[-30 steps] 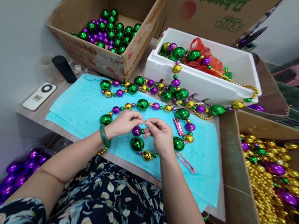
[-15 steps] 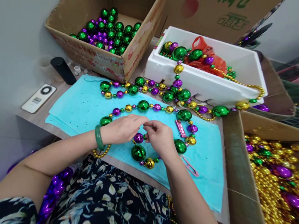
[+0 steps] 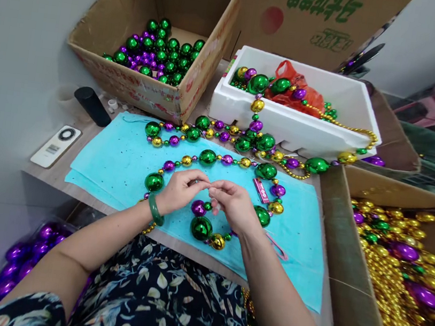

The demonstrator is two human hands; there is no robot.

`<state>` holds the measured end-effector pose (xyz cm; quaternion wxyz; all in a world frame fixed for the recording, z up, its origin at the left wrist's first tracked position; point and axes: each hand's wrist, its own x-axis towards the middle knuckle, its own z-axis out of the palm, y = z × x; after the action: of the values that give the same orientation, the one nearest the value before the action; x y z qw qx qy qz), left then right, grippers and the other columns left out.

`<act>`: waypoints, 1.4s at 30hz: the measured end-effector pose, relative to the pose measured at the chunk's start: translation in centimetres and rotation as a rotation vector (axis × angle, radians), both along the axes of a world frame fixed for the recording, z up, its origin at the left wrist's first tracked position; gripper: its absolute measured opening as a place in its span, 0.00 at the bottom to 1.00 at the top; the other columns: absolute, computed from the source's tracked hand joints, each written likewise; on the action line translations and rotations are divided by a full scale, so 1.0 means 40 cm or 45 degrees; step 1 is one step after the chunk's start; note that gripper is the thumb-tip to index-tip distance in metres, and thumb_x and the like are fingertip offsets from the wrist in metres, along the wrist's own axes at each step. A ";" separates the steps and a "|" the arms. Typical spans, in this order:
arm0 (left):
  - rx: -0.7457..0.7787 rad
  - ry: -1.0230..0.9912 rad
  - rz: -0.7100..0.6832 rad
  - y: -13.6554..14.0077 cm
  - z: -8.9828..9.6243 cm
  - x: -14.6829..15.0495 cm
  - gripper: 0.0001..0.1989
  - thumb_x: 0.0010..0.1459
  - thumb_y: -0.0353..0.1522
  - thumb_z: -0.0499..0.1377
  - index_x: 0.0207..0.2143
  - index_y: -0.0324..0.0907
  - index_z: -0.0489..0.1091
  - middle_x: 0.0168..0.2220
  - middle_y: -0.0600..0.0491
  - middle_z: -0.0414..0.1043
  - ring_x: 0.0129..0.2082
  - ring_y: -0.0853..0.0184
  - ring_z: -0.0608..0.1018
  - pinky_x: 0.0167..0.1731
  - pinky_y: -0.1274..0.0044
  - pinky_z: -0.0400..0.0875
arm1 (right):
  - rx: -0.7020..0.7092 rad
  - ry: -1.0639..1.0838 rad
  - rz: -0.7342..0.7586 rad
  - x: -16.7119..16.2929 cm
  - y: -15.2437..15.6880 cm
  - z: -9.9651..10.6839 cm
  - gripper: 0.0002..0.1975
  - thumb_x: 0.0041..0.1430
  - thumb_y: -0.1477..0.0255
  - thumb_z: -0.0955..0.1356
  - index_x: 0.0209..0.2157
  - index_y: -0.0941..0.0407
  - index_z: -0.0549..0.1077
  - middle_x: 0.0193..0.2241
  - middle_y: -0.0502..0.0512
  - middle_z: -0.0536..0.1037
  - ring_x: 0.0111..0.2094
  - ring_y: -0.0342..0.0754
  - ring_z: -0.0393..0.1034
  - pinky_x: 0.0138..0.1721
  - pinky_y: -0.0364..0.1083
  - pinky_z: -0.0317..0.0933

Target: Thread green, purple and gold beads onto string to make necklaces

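Note:
My left hand [image 3: 184, 189], with a green bangle [image 3: 156, 209] at its wrist, pinches finger and thumb together over the cloth. Its fingertips meet those of my right hand [image 3: 232, 200], also closed in a pinch. What lies between them is too small to make out. Around both hands a bead garland [image 3: 207, 157] of green, purple and gold beads curves on the turquoise cloth [image 3: 112, 164]. Just below my right fingers are a purple bead [image 3: 199, 208] and a large green bead [image 3: 201, 229]. Right of it lie a small pink packet [image 3: 261, 191] and a pink tool [image 3: 278, 247], partly hidden.
Behind stand a cardboard box [image 3: 131, 83] of green and purple balls and a white foam box [image 3: 287, 124] with a red bag [image 3: 289, 81]. Another cardboard box [image 3: 352, 268] of gold beads is at right. A phone [image 3: 55, 147] and black cylinder [image 3: 91, 106] lie left.
My left hand has turned and lowered slightly, its thumb and finger now showing in a pinch. The right hand stays at the same spot, its fingers now pointing left. The view has shifted a little.

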<state>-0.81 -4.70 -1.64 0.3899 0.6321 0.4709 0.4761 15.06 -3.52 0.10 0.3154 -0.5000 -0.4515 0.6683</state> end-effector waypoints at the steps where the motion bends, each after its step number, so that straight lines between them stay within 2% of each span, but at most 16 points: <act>1: -0.128 -0.076 0.019 0.001 0.002 0.004 0.05 0.57 0.32 0.57 0.28 0.40 0.68 0.24 0.56 0.70 0.24 0.73 0.71 0.26 0.79 0.65 | 0.166 -0.138 -0.022 -0.002 -0.011 -0.002 0.12 0.47 0.65 0.71 0.32 0.57 0.71 0.19 0.48 0.69 0.18 0.41 0.63 0.18 0.42 0.60; 3: -0.385 -0.206 0.011 0.009 0.008 0.008 0.06 0.57 0.33 0.56 0.29 0.40 0.66 0.21 0.58 0.67 0.17 0.76 0.66 0.19 0.82 0.61 | 0.591 -0.483 -0.016 -0.006 -0.034 -0.006 0.08 0.55 0.68 0.66 0.37 0.55 0.72 0.24 0.52 0.72 0.23 0.45 0.67 0.25 0.45 0.65; 5: -0.593 -0.238 -0.011 0.021 0.015 0.009 0.06 0.57 0.33 0.55 0.29 0.40 0.64 0.19 0.60 0.64 0.12 0.78 0.61 0.14 0.83 0.56 | 0.977 -0.838 0.086 -0.009 -0.053 -0.010 0.11 0.58 0.74 0.61 0.38 0.55 0.74 0.31 0.57 0.73 0.29 0.48 0.70 0.32 0.46 0.66; 7: -0.702 -0.161 -0.027 0.031 0.023 0.007 0.06 0.57 0.33 0.55 0.30 0.40 0.64 0.18 0.60 0.63 0.12 0.78 0.60 0.13 0.83 0.54 | 1.153 -1.097 0.232 -0.011 -0.063 -0.011 0.14 0.58 0.78 0.59 0.38 0.56 0.75 0.34 0.60 0.73 0.33 0.50 0.70 0.34 0.47 0.65; 10: -0.619 -0.011 -0.124 0.041 0.036 -0.007 0.05 0.57 0.32 0.56 0.35 0.40 0.66 0.17 0.60 0.62 0.16 0.75 0.65 0.16 0.82 0.57 | 1.040 -1.118 0.315 -0.007 -0.052 -0.003 0.13 0.57 0.80 0.59 0.34 0.58 0.75 0.33 0.60 0.73 0.31 0.49 0.69 0.33 0.46 0.64; 12: -0.459 0.031 -0.261 0.042 0.043 -0.022 0.10 0.56 0.31 0.56 0.41 0.40 0.67 0.18 0.59 0.61 0.20 0.73 0.67 0.20 0.81 0.60 | 0.714 -0.854 0.326 0.004 -0.030 0.008 0.09 0.56 0.77 0.62 0.30 0.57 0.74 0.27 0.56 0.72 0.27 0.47 0.68 0.28 0.45 0.63; 14: -0.294 0.070 -0.414 0.039 0.045 -0.036 0.15 0.55 0.29 0.56 0.47 0.41 0.67 0.23 0.57 0.64 0.23 0.72 0.67 0.23 0.80 0.62 | 0.283 -0.473 0.308 0.019 -0.005 0.018 0.05 0.52 0.72 0.66 0.27 0.57 0.73 0.20 0.51 0.69 0.20 0.43 0.64 0.21 0.43 0.59; 16: -0.098 0.168 -0.496 0.034 0.038 -0.044 0.17 0.54 0.27 0.57 0.47 0.43 0.69 0.29 0.55 0.66 0.27 0.71 0.68 0.27 0.78 0.64 | -0.057 -0.143 0.240 0.032 0.014 0.023 0.07 0.45 0.69 0.70 0.25 0.58 0.72 0.17 0.47 0.67 0.17 0.40 0.60 0.15 0.41 0.54; 17: 0.006 0.225 -0.499 0.031 0.032 -0.044 0.17 0.53 0.27 0.57 0.46 0.44 0.70 0.31 0.54 0.67 0.29 0.70 0.69 0.29 0.78 0.65 | -0.157 -0.026 0.197 0.035 0.019 0.023 0.09 0.41 0.68 0.72 0.24 0.58 0.72 0.17 0.47 0.67 0.16 0.39 0.59 0.14 0.39 0.53; 22: 0.356 0.288 -0.325 0.020 -0.012 -0.026 0.08 0.57 0.30 0.58 0.37 0.43 0.77 0.29 0.52 0.69 0.30 0.70 0.71 0.31 0.76 0.66 | -0.345 0.220 0.085 0.027 0.014 0.011 0.14 0.31 0.71 0.76 0.24 0.61 0.74 0.17 0.48 0.70 0.16 0.36 0.59 0.13 0.37 0.52; 24: 0.435 0.295 -0.247 0.019 -0.017 -0.020 0.08 0.59 0.30 0.57 0.36 0.41 0.77 0.29 0.51 0.70 0.31 0.69 0.71 0.31 0.76 0.67 | -0.345 0.238 0.046 0.020 0.008 0.005 0.14 0.31 0.71 0.76 0.23 0.61 0.74 0.16 0.47 0.70 0.16 0.36 0.60 0.12 0.36 0.52; 27: 0.447 0.420 -0.194 0.016 -0.005 -0.018 0.08 0.59 0.30 0.57 0.33 0.40 0.76 0.28 0.51 0.72 0.32 0.68 0.72 0.34 0.75 0.67 | -0.219 0.171 -0.076 0.016 0.000 0.001 0.13 0.33 0.71 0.75 0.24 0.61 0.74 0.16 0.49 0.71 0.17 0.39 0.64 0.15 0.37 0.56; 30: 0.320 0.624 -0.226 0.016 0.021 -0.020 0.08 0.59 0.29 0.56 0.30 0.40 0.75 0.28 0.51 0.72 0.32 0.67 0.72 0.36 0.73 0.66 | -0.062 0.071 -0.150 0.014 -0.004 0.000 0.11 0.36 0.72 0.73 0.26 0.60 0.73 0.15 0.50 0.73 0.18 0.42 0.67 0.18 0.40 0.61; 33: 0.095 0.727 -0.289 0.024 0.040 -0.020 0.07 0.56 0.28 0.57 0.27 0.40 0.74 0.27 0.52 0.70 0.31 0.67 0.71 0.34 0.74 0.64 | 0.017 0.012 -0.135 0.009 -0.007 -0.001 0.10 0.39 0.71 0.72 0.27 0.59 0.73 0.14 0.49 0.72 0.16 0.42 0.66 0.19 0.41 0.62; 38: -0.427 0.395 -0.335 0.046 0.045 -0.027 0.06 0.52 0.31 0.59 0.24 0.39 0.73 0.24 0.55 0.70 0.26 0.71 0.69 0.29 0.77 0.62 | 0.233 -0.196 -0.110 0.009 -0.006 -0.001 0.07 0.43 0.72 0.71 0.29 0.58 0.75 0.18 0.49 0.74 0.17 0.41 0.65 0.22 0.43 0.61; 42: -0.636 0.179 -0.289 0.051 0.054 -0.034 0.05 0.49 0.32 0.61 0.24 0.38 0.73 0.23 0.56 0.70 0.24 0.73 0.67 0.28 0.79 0.61 | 0.552 -0.470 -0.014 0.025 0.001 0.004 0.06 0.49 0.73 0.68 0.30 0.56 0.78 0.24 0.51 0.77 0.23 0.44 0.69 0.29 0.45 0.63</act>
<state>-2.18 -2.66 0.52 0.5506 0.5967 0.5257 0.2537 16.07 -3.49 0.28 0.3310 -0.5367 -0.6308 0.4522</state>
